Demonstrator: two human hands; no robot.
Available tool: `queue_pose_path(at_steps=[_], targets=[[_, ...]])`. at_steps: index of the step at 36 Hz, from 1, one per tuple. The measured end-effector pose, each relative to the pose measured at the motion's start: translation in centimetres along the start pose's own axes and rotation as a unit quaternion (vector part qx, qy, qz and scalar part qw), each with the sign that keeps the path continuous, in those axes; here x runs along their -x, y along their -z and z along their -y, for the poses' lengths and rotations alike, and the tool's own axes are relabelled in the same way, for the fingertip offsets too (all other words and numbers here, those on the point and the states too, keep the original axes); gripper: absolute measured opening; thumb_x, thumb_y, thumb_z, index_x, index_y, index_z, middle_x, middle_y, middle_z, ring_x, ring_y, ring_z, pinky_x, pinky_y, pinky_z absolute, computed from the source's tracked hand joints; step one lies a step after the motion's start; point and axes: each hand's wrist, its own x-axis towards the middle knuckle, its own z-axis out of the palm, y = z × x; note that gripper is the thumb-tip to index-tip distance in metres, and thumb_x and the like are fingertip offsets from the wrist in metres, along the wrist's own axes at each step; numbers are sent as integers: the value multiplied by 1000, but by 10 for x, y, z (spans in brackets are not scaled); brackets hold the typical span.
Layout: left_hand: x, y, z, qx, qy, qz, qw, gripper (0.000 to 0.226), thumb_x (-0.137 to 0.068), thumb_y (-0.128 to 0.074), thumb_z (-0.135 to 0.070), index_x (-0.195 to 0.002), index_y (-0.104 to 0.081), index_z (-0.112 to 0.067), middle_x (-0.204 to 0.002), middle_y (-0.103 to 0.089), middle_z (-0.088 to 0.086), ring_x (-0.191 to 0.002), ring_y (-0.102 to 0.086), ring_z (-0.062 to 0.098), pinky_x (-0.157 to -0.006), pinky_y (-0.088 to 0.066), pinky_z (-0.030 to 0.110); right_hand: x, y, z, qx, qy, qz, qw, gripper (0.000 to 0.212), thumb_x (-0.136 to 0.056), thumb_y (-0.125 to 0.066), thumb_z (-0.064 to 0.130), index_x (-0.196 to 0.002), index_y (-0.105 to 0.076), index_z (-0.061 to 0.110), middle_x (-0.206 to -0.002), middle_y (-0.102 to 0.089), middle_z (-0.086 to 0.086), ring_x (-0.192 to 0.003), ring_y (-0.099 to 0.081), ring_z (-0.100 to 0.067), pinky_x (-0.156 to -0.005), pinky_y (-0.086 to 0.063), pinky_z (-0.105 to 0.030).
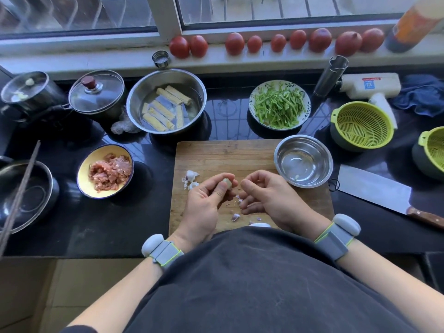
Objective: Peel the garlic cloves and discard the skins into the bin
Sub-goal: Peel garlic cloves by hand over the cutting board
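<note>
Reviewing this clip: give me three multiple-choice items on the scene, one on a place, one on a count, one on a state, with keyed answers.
1. Where does the cleaver lie?
A. on the cutting board
B. on the counter right of the board
C. in a bowl

2. How many tomatoes line the sill?
A. five
B. nine
C. twelve

3. What does the left hand do?
A. pinches a garlic clove
B. lies flat
C. grips chopsticks

Answers: 1 B, blade off the cutting board; 2 B, nine counted; 3 A, clove between its fingertips.
</note>
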Motion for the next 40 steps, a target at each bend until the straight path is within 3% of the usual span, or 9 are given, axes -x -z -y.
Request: queue_pose_path(at_steps=[4, 10, 15, 20, 24, 29, 33, 35, 40], targets=[[-2, -5, -2, 40, 42, -28, 998, 20, -101, -48, -1, -99, -68, -3, -78, -68, 6, -70, -61, 17, -71, -56, 28, -1, -8, -3, 70, 26, 27, 997, 13, -93, -70, 8, -102, -60, 7, -86, -64, -25, -64, -63, -23, -65, -62, -44], [1, -12, -7, 45, 64, -22, 997, 21, -101, -48, 0, -94, -68, -1, -81, -66, 14, -67, -64, 19, -63, -58, 28, -6, -7, -4, 182, 106, 8, 978, 30, -83, -81, 9, -109, -67, 16, -79, -63, 1, -67, -65, -15, -66, -60, -34], [2, -13, -11, 43, 61, -9, 997, 19, -99, -51, 0, -98, -70, 2, -95, -72, 23, -83, -73, 24, -70, -61, 29, -8, -4, -5, 236, 124, -22, 964, 22, -83, -82, 15, -103, -73, 17, -78, -67, 6, -67, -65, -12, -67, -57, -28], [4, -15, -18, 74, 77, 3, 994, 21, -99, -51, -2, -96, -71, 4, -86, -73, 16, -81, -74, 24, -74, -61, 29, -4, -6, -3, 174, 124, -2, 977, 24, -86, -78, 9, -108, -78, 20, -76, -65, 7, -69, -59, -6, -70, -55, -23], [3, -18, -24, 85, 89, -1, 992, 23, -102, -48, -5, -98, -69, 4, -86, -74, 14, -87, -74, 27, -86, -61, 35, -4, -6, -1, 198, 171, -11, 965, 32, -87, -77, 10, -108, -77, 34, -79, -67, 9, -72, -57, -3, -74, -51, -17], [2, -24, -23, 53, 86, -42, 994, 22, -103, -46, -3, -99, -67, -2, -78, -72, 14, -74, -73, 23, -75, -63, 35, -7, -9, -5, 228, 172, -56, 957, 23, -85, -80, 15, -106, -80, 24, -81, -74, 11, -75, -62, 3, -76, -49, -20], [2, -27, -22, 46, 88, -52, 994, 27, -103, -45, -1, -115, -66, -14, -72, -68, 3, -73, -71, 18, -70, -61, 30, -6, -10, -5, 264, 213, -55, 939, 17, -84, -80, 14, -101, -81, 18, -90, -77, 6, -84, -70, -7, -79, -55, -31], [1, -27, -23, 45, 98, -49, 993, 31, -104, -43, -1, -121, -63, -17, -71, -68, -1, -75, -71, 16, -72, -61, 29, -5, -9, -5, 270, 227, -52, 934, 20, -85, -79, 14, -105, -81, 20, -96, -78, 8, -88, -71, -5, -83, -56, -32], [-4, -36, -28, 8, 101, -87, 991, 37, -102, -35, 1, -118, -66, -11, -81, -65, 14, -71, -68, 20, -62, -59, 27, -5, -12, -7, 277, 279, -75, 916, 21, -84, -78, 9, -103, -81, 19, -94, -79, 9, -85, -72, -4, -80, -58, -34]])
